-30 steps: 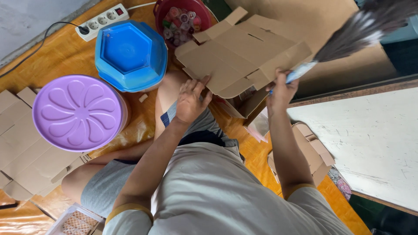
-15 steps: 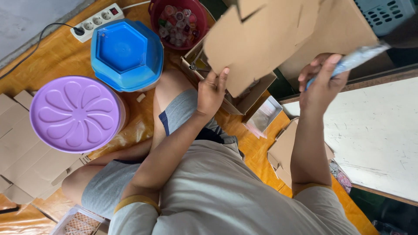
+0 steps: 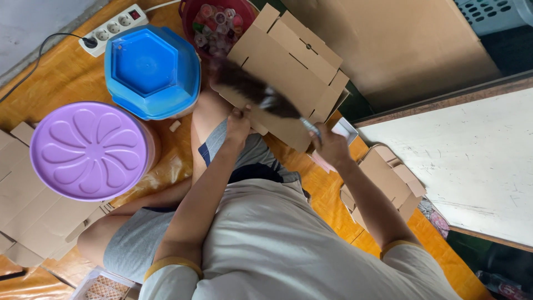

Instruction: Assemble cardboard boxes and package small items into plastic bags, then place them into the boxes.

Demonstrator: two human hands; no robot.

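Head view, left hand: the left hand (image 3: 237, 123) is closed on the near edge of a flat, die-cut brown cardboard box blank (image 3: 288, 72), fingers curled over the board.
Head view, right hand: the right hand (image 3: 332, 149) is clamped around the pale handle of a dark-bristled brush (image 3: 252, 91); the bristles lie across the face of the blank, blurred.
Hands to each other: apart, one at each end of the blank's lower edge.
Cardboard blank: held tilted over the person's bent knee, its flaps spread open, between the two hands and above the orange floor mat (image 3: 55, 78).
Blue tub: a blue hexagonal plastic tub (image 3: 151, 69) stands bottom-up just left of the blank, beside the knee.
Purple lid: a round lilac plastic lid with a flower relief (image 3: 89, 150) sits on a container left of the thigh.
Red bowl: a dark red bowl of small coloured items (image 3: 214, 19) lies partly behind the blank's upper corner.
Power strip: a white socket strip with a black cable (image 3: 114, 26) lies at the mat's edge.
Other cardboard: flat brown blanks (image 3: 28, 216) lie stacked at the left; a folded brown box (image 3: 388, 178) rests by the right forearm.
White board: a large white panel (image 3: 466, 161) fills the right side.
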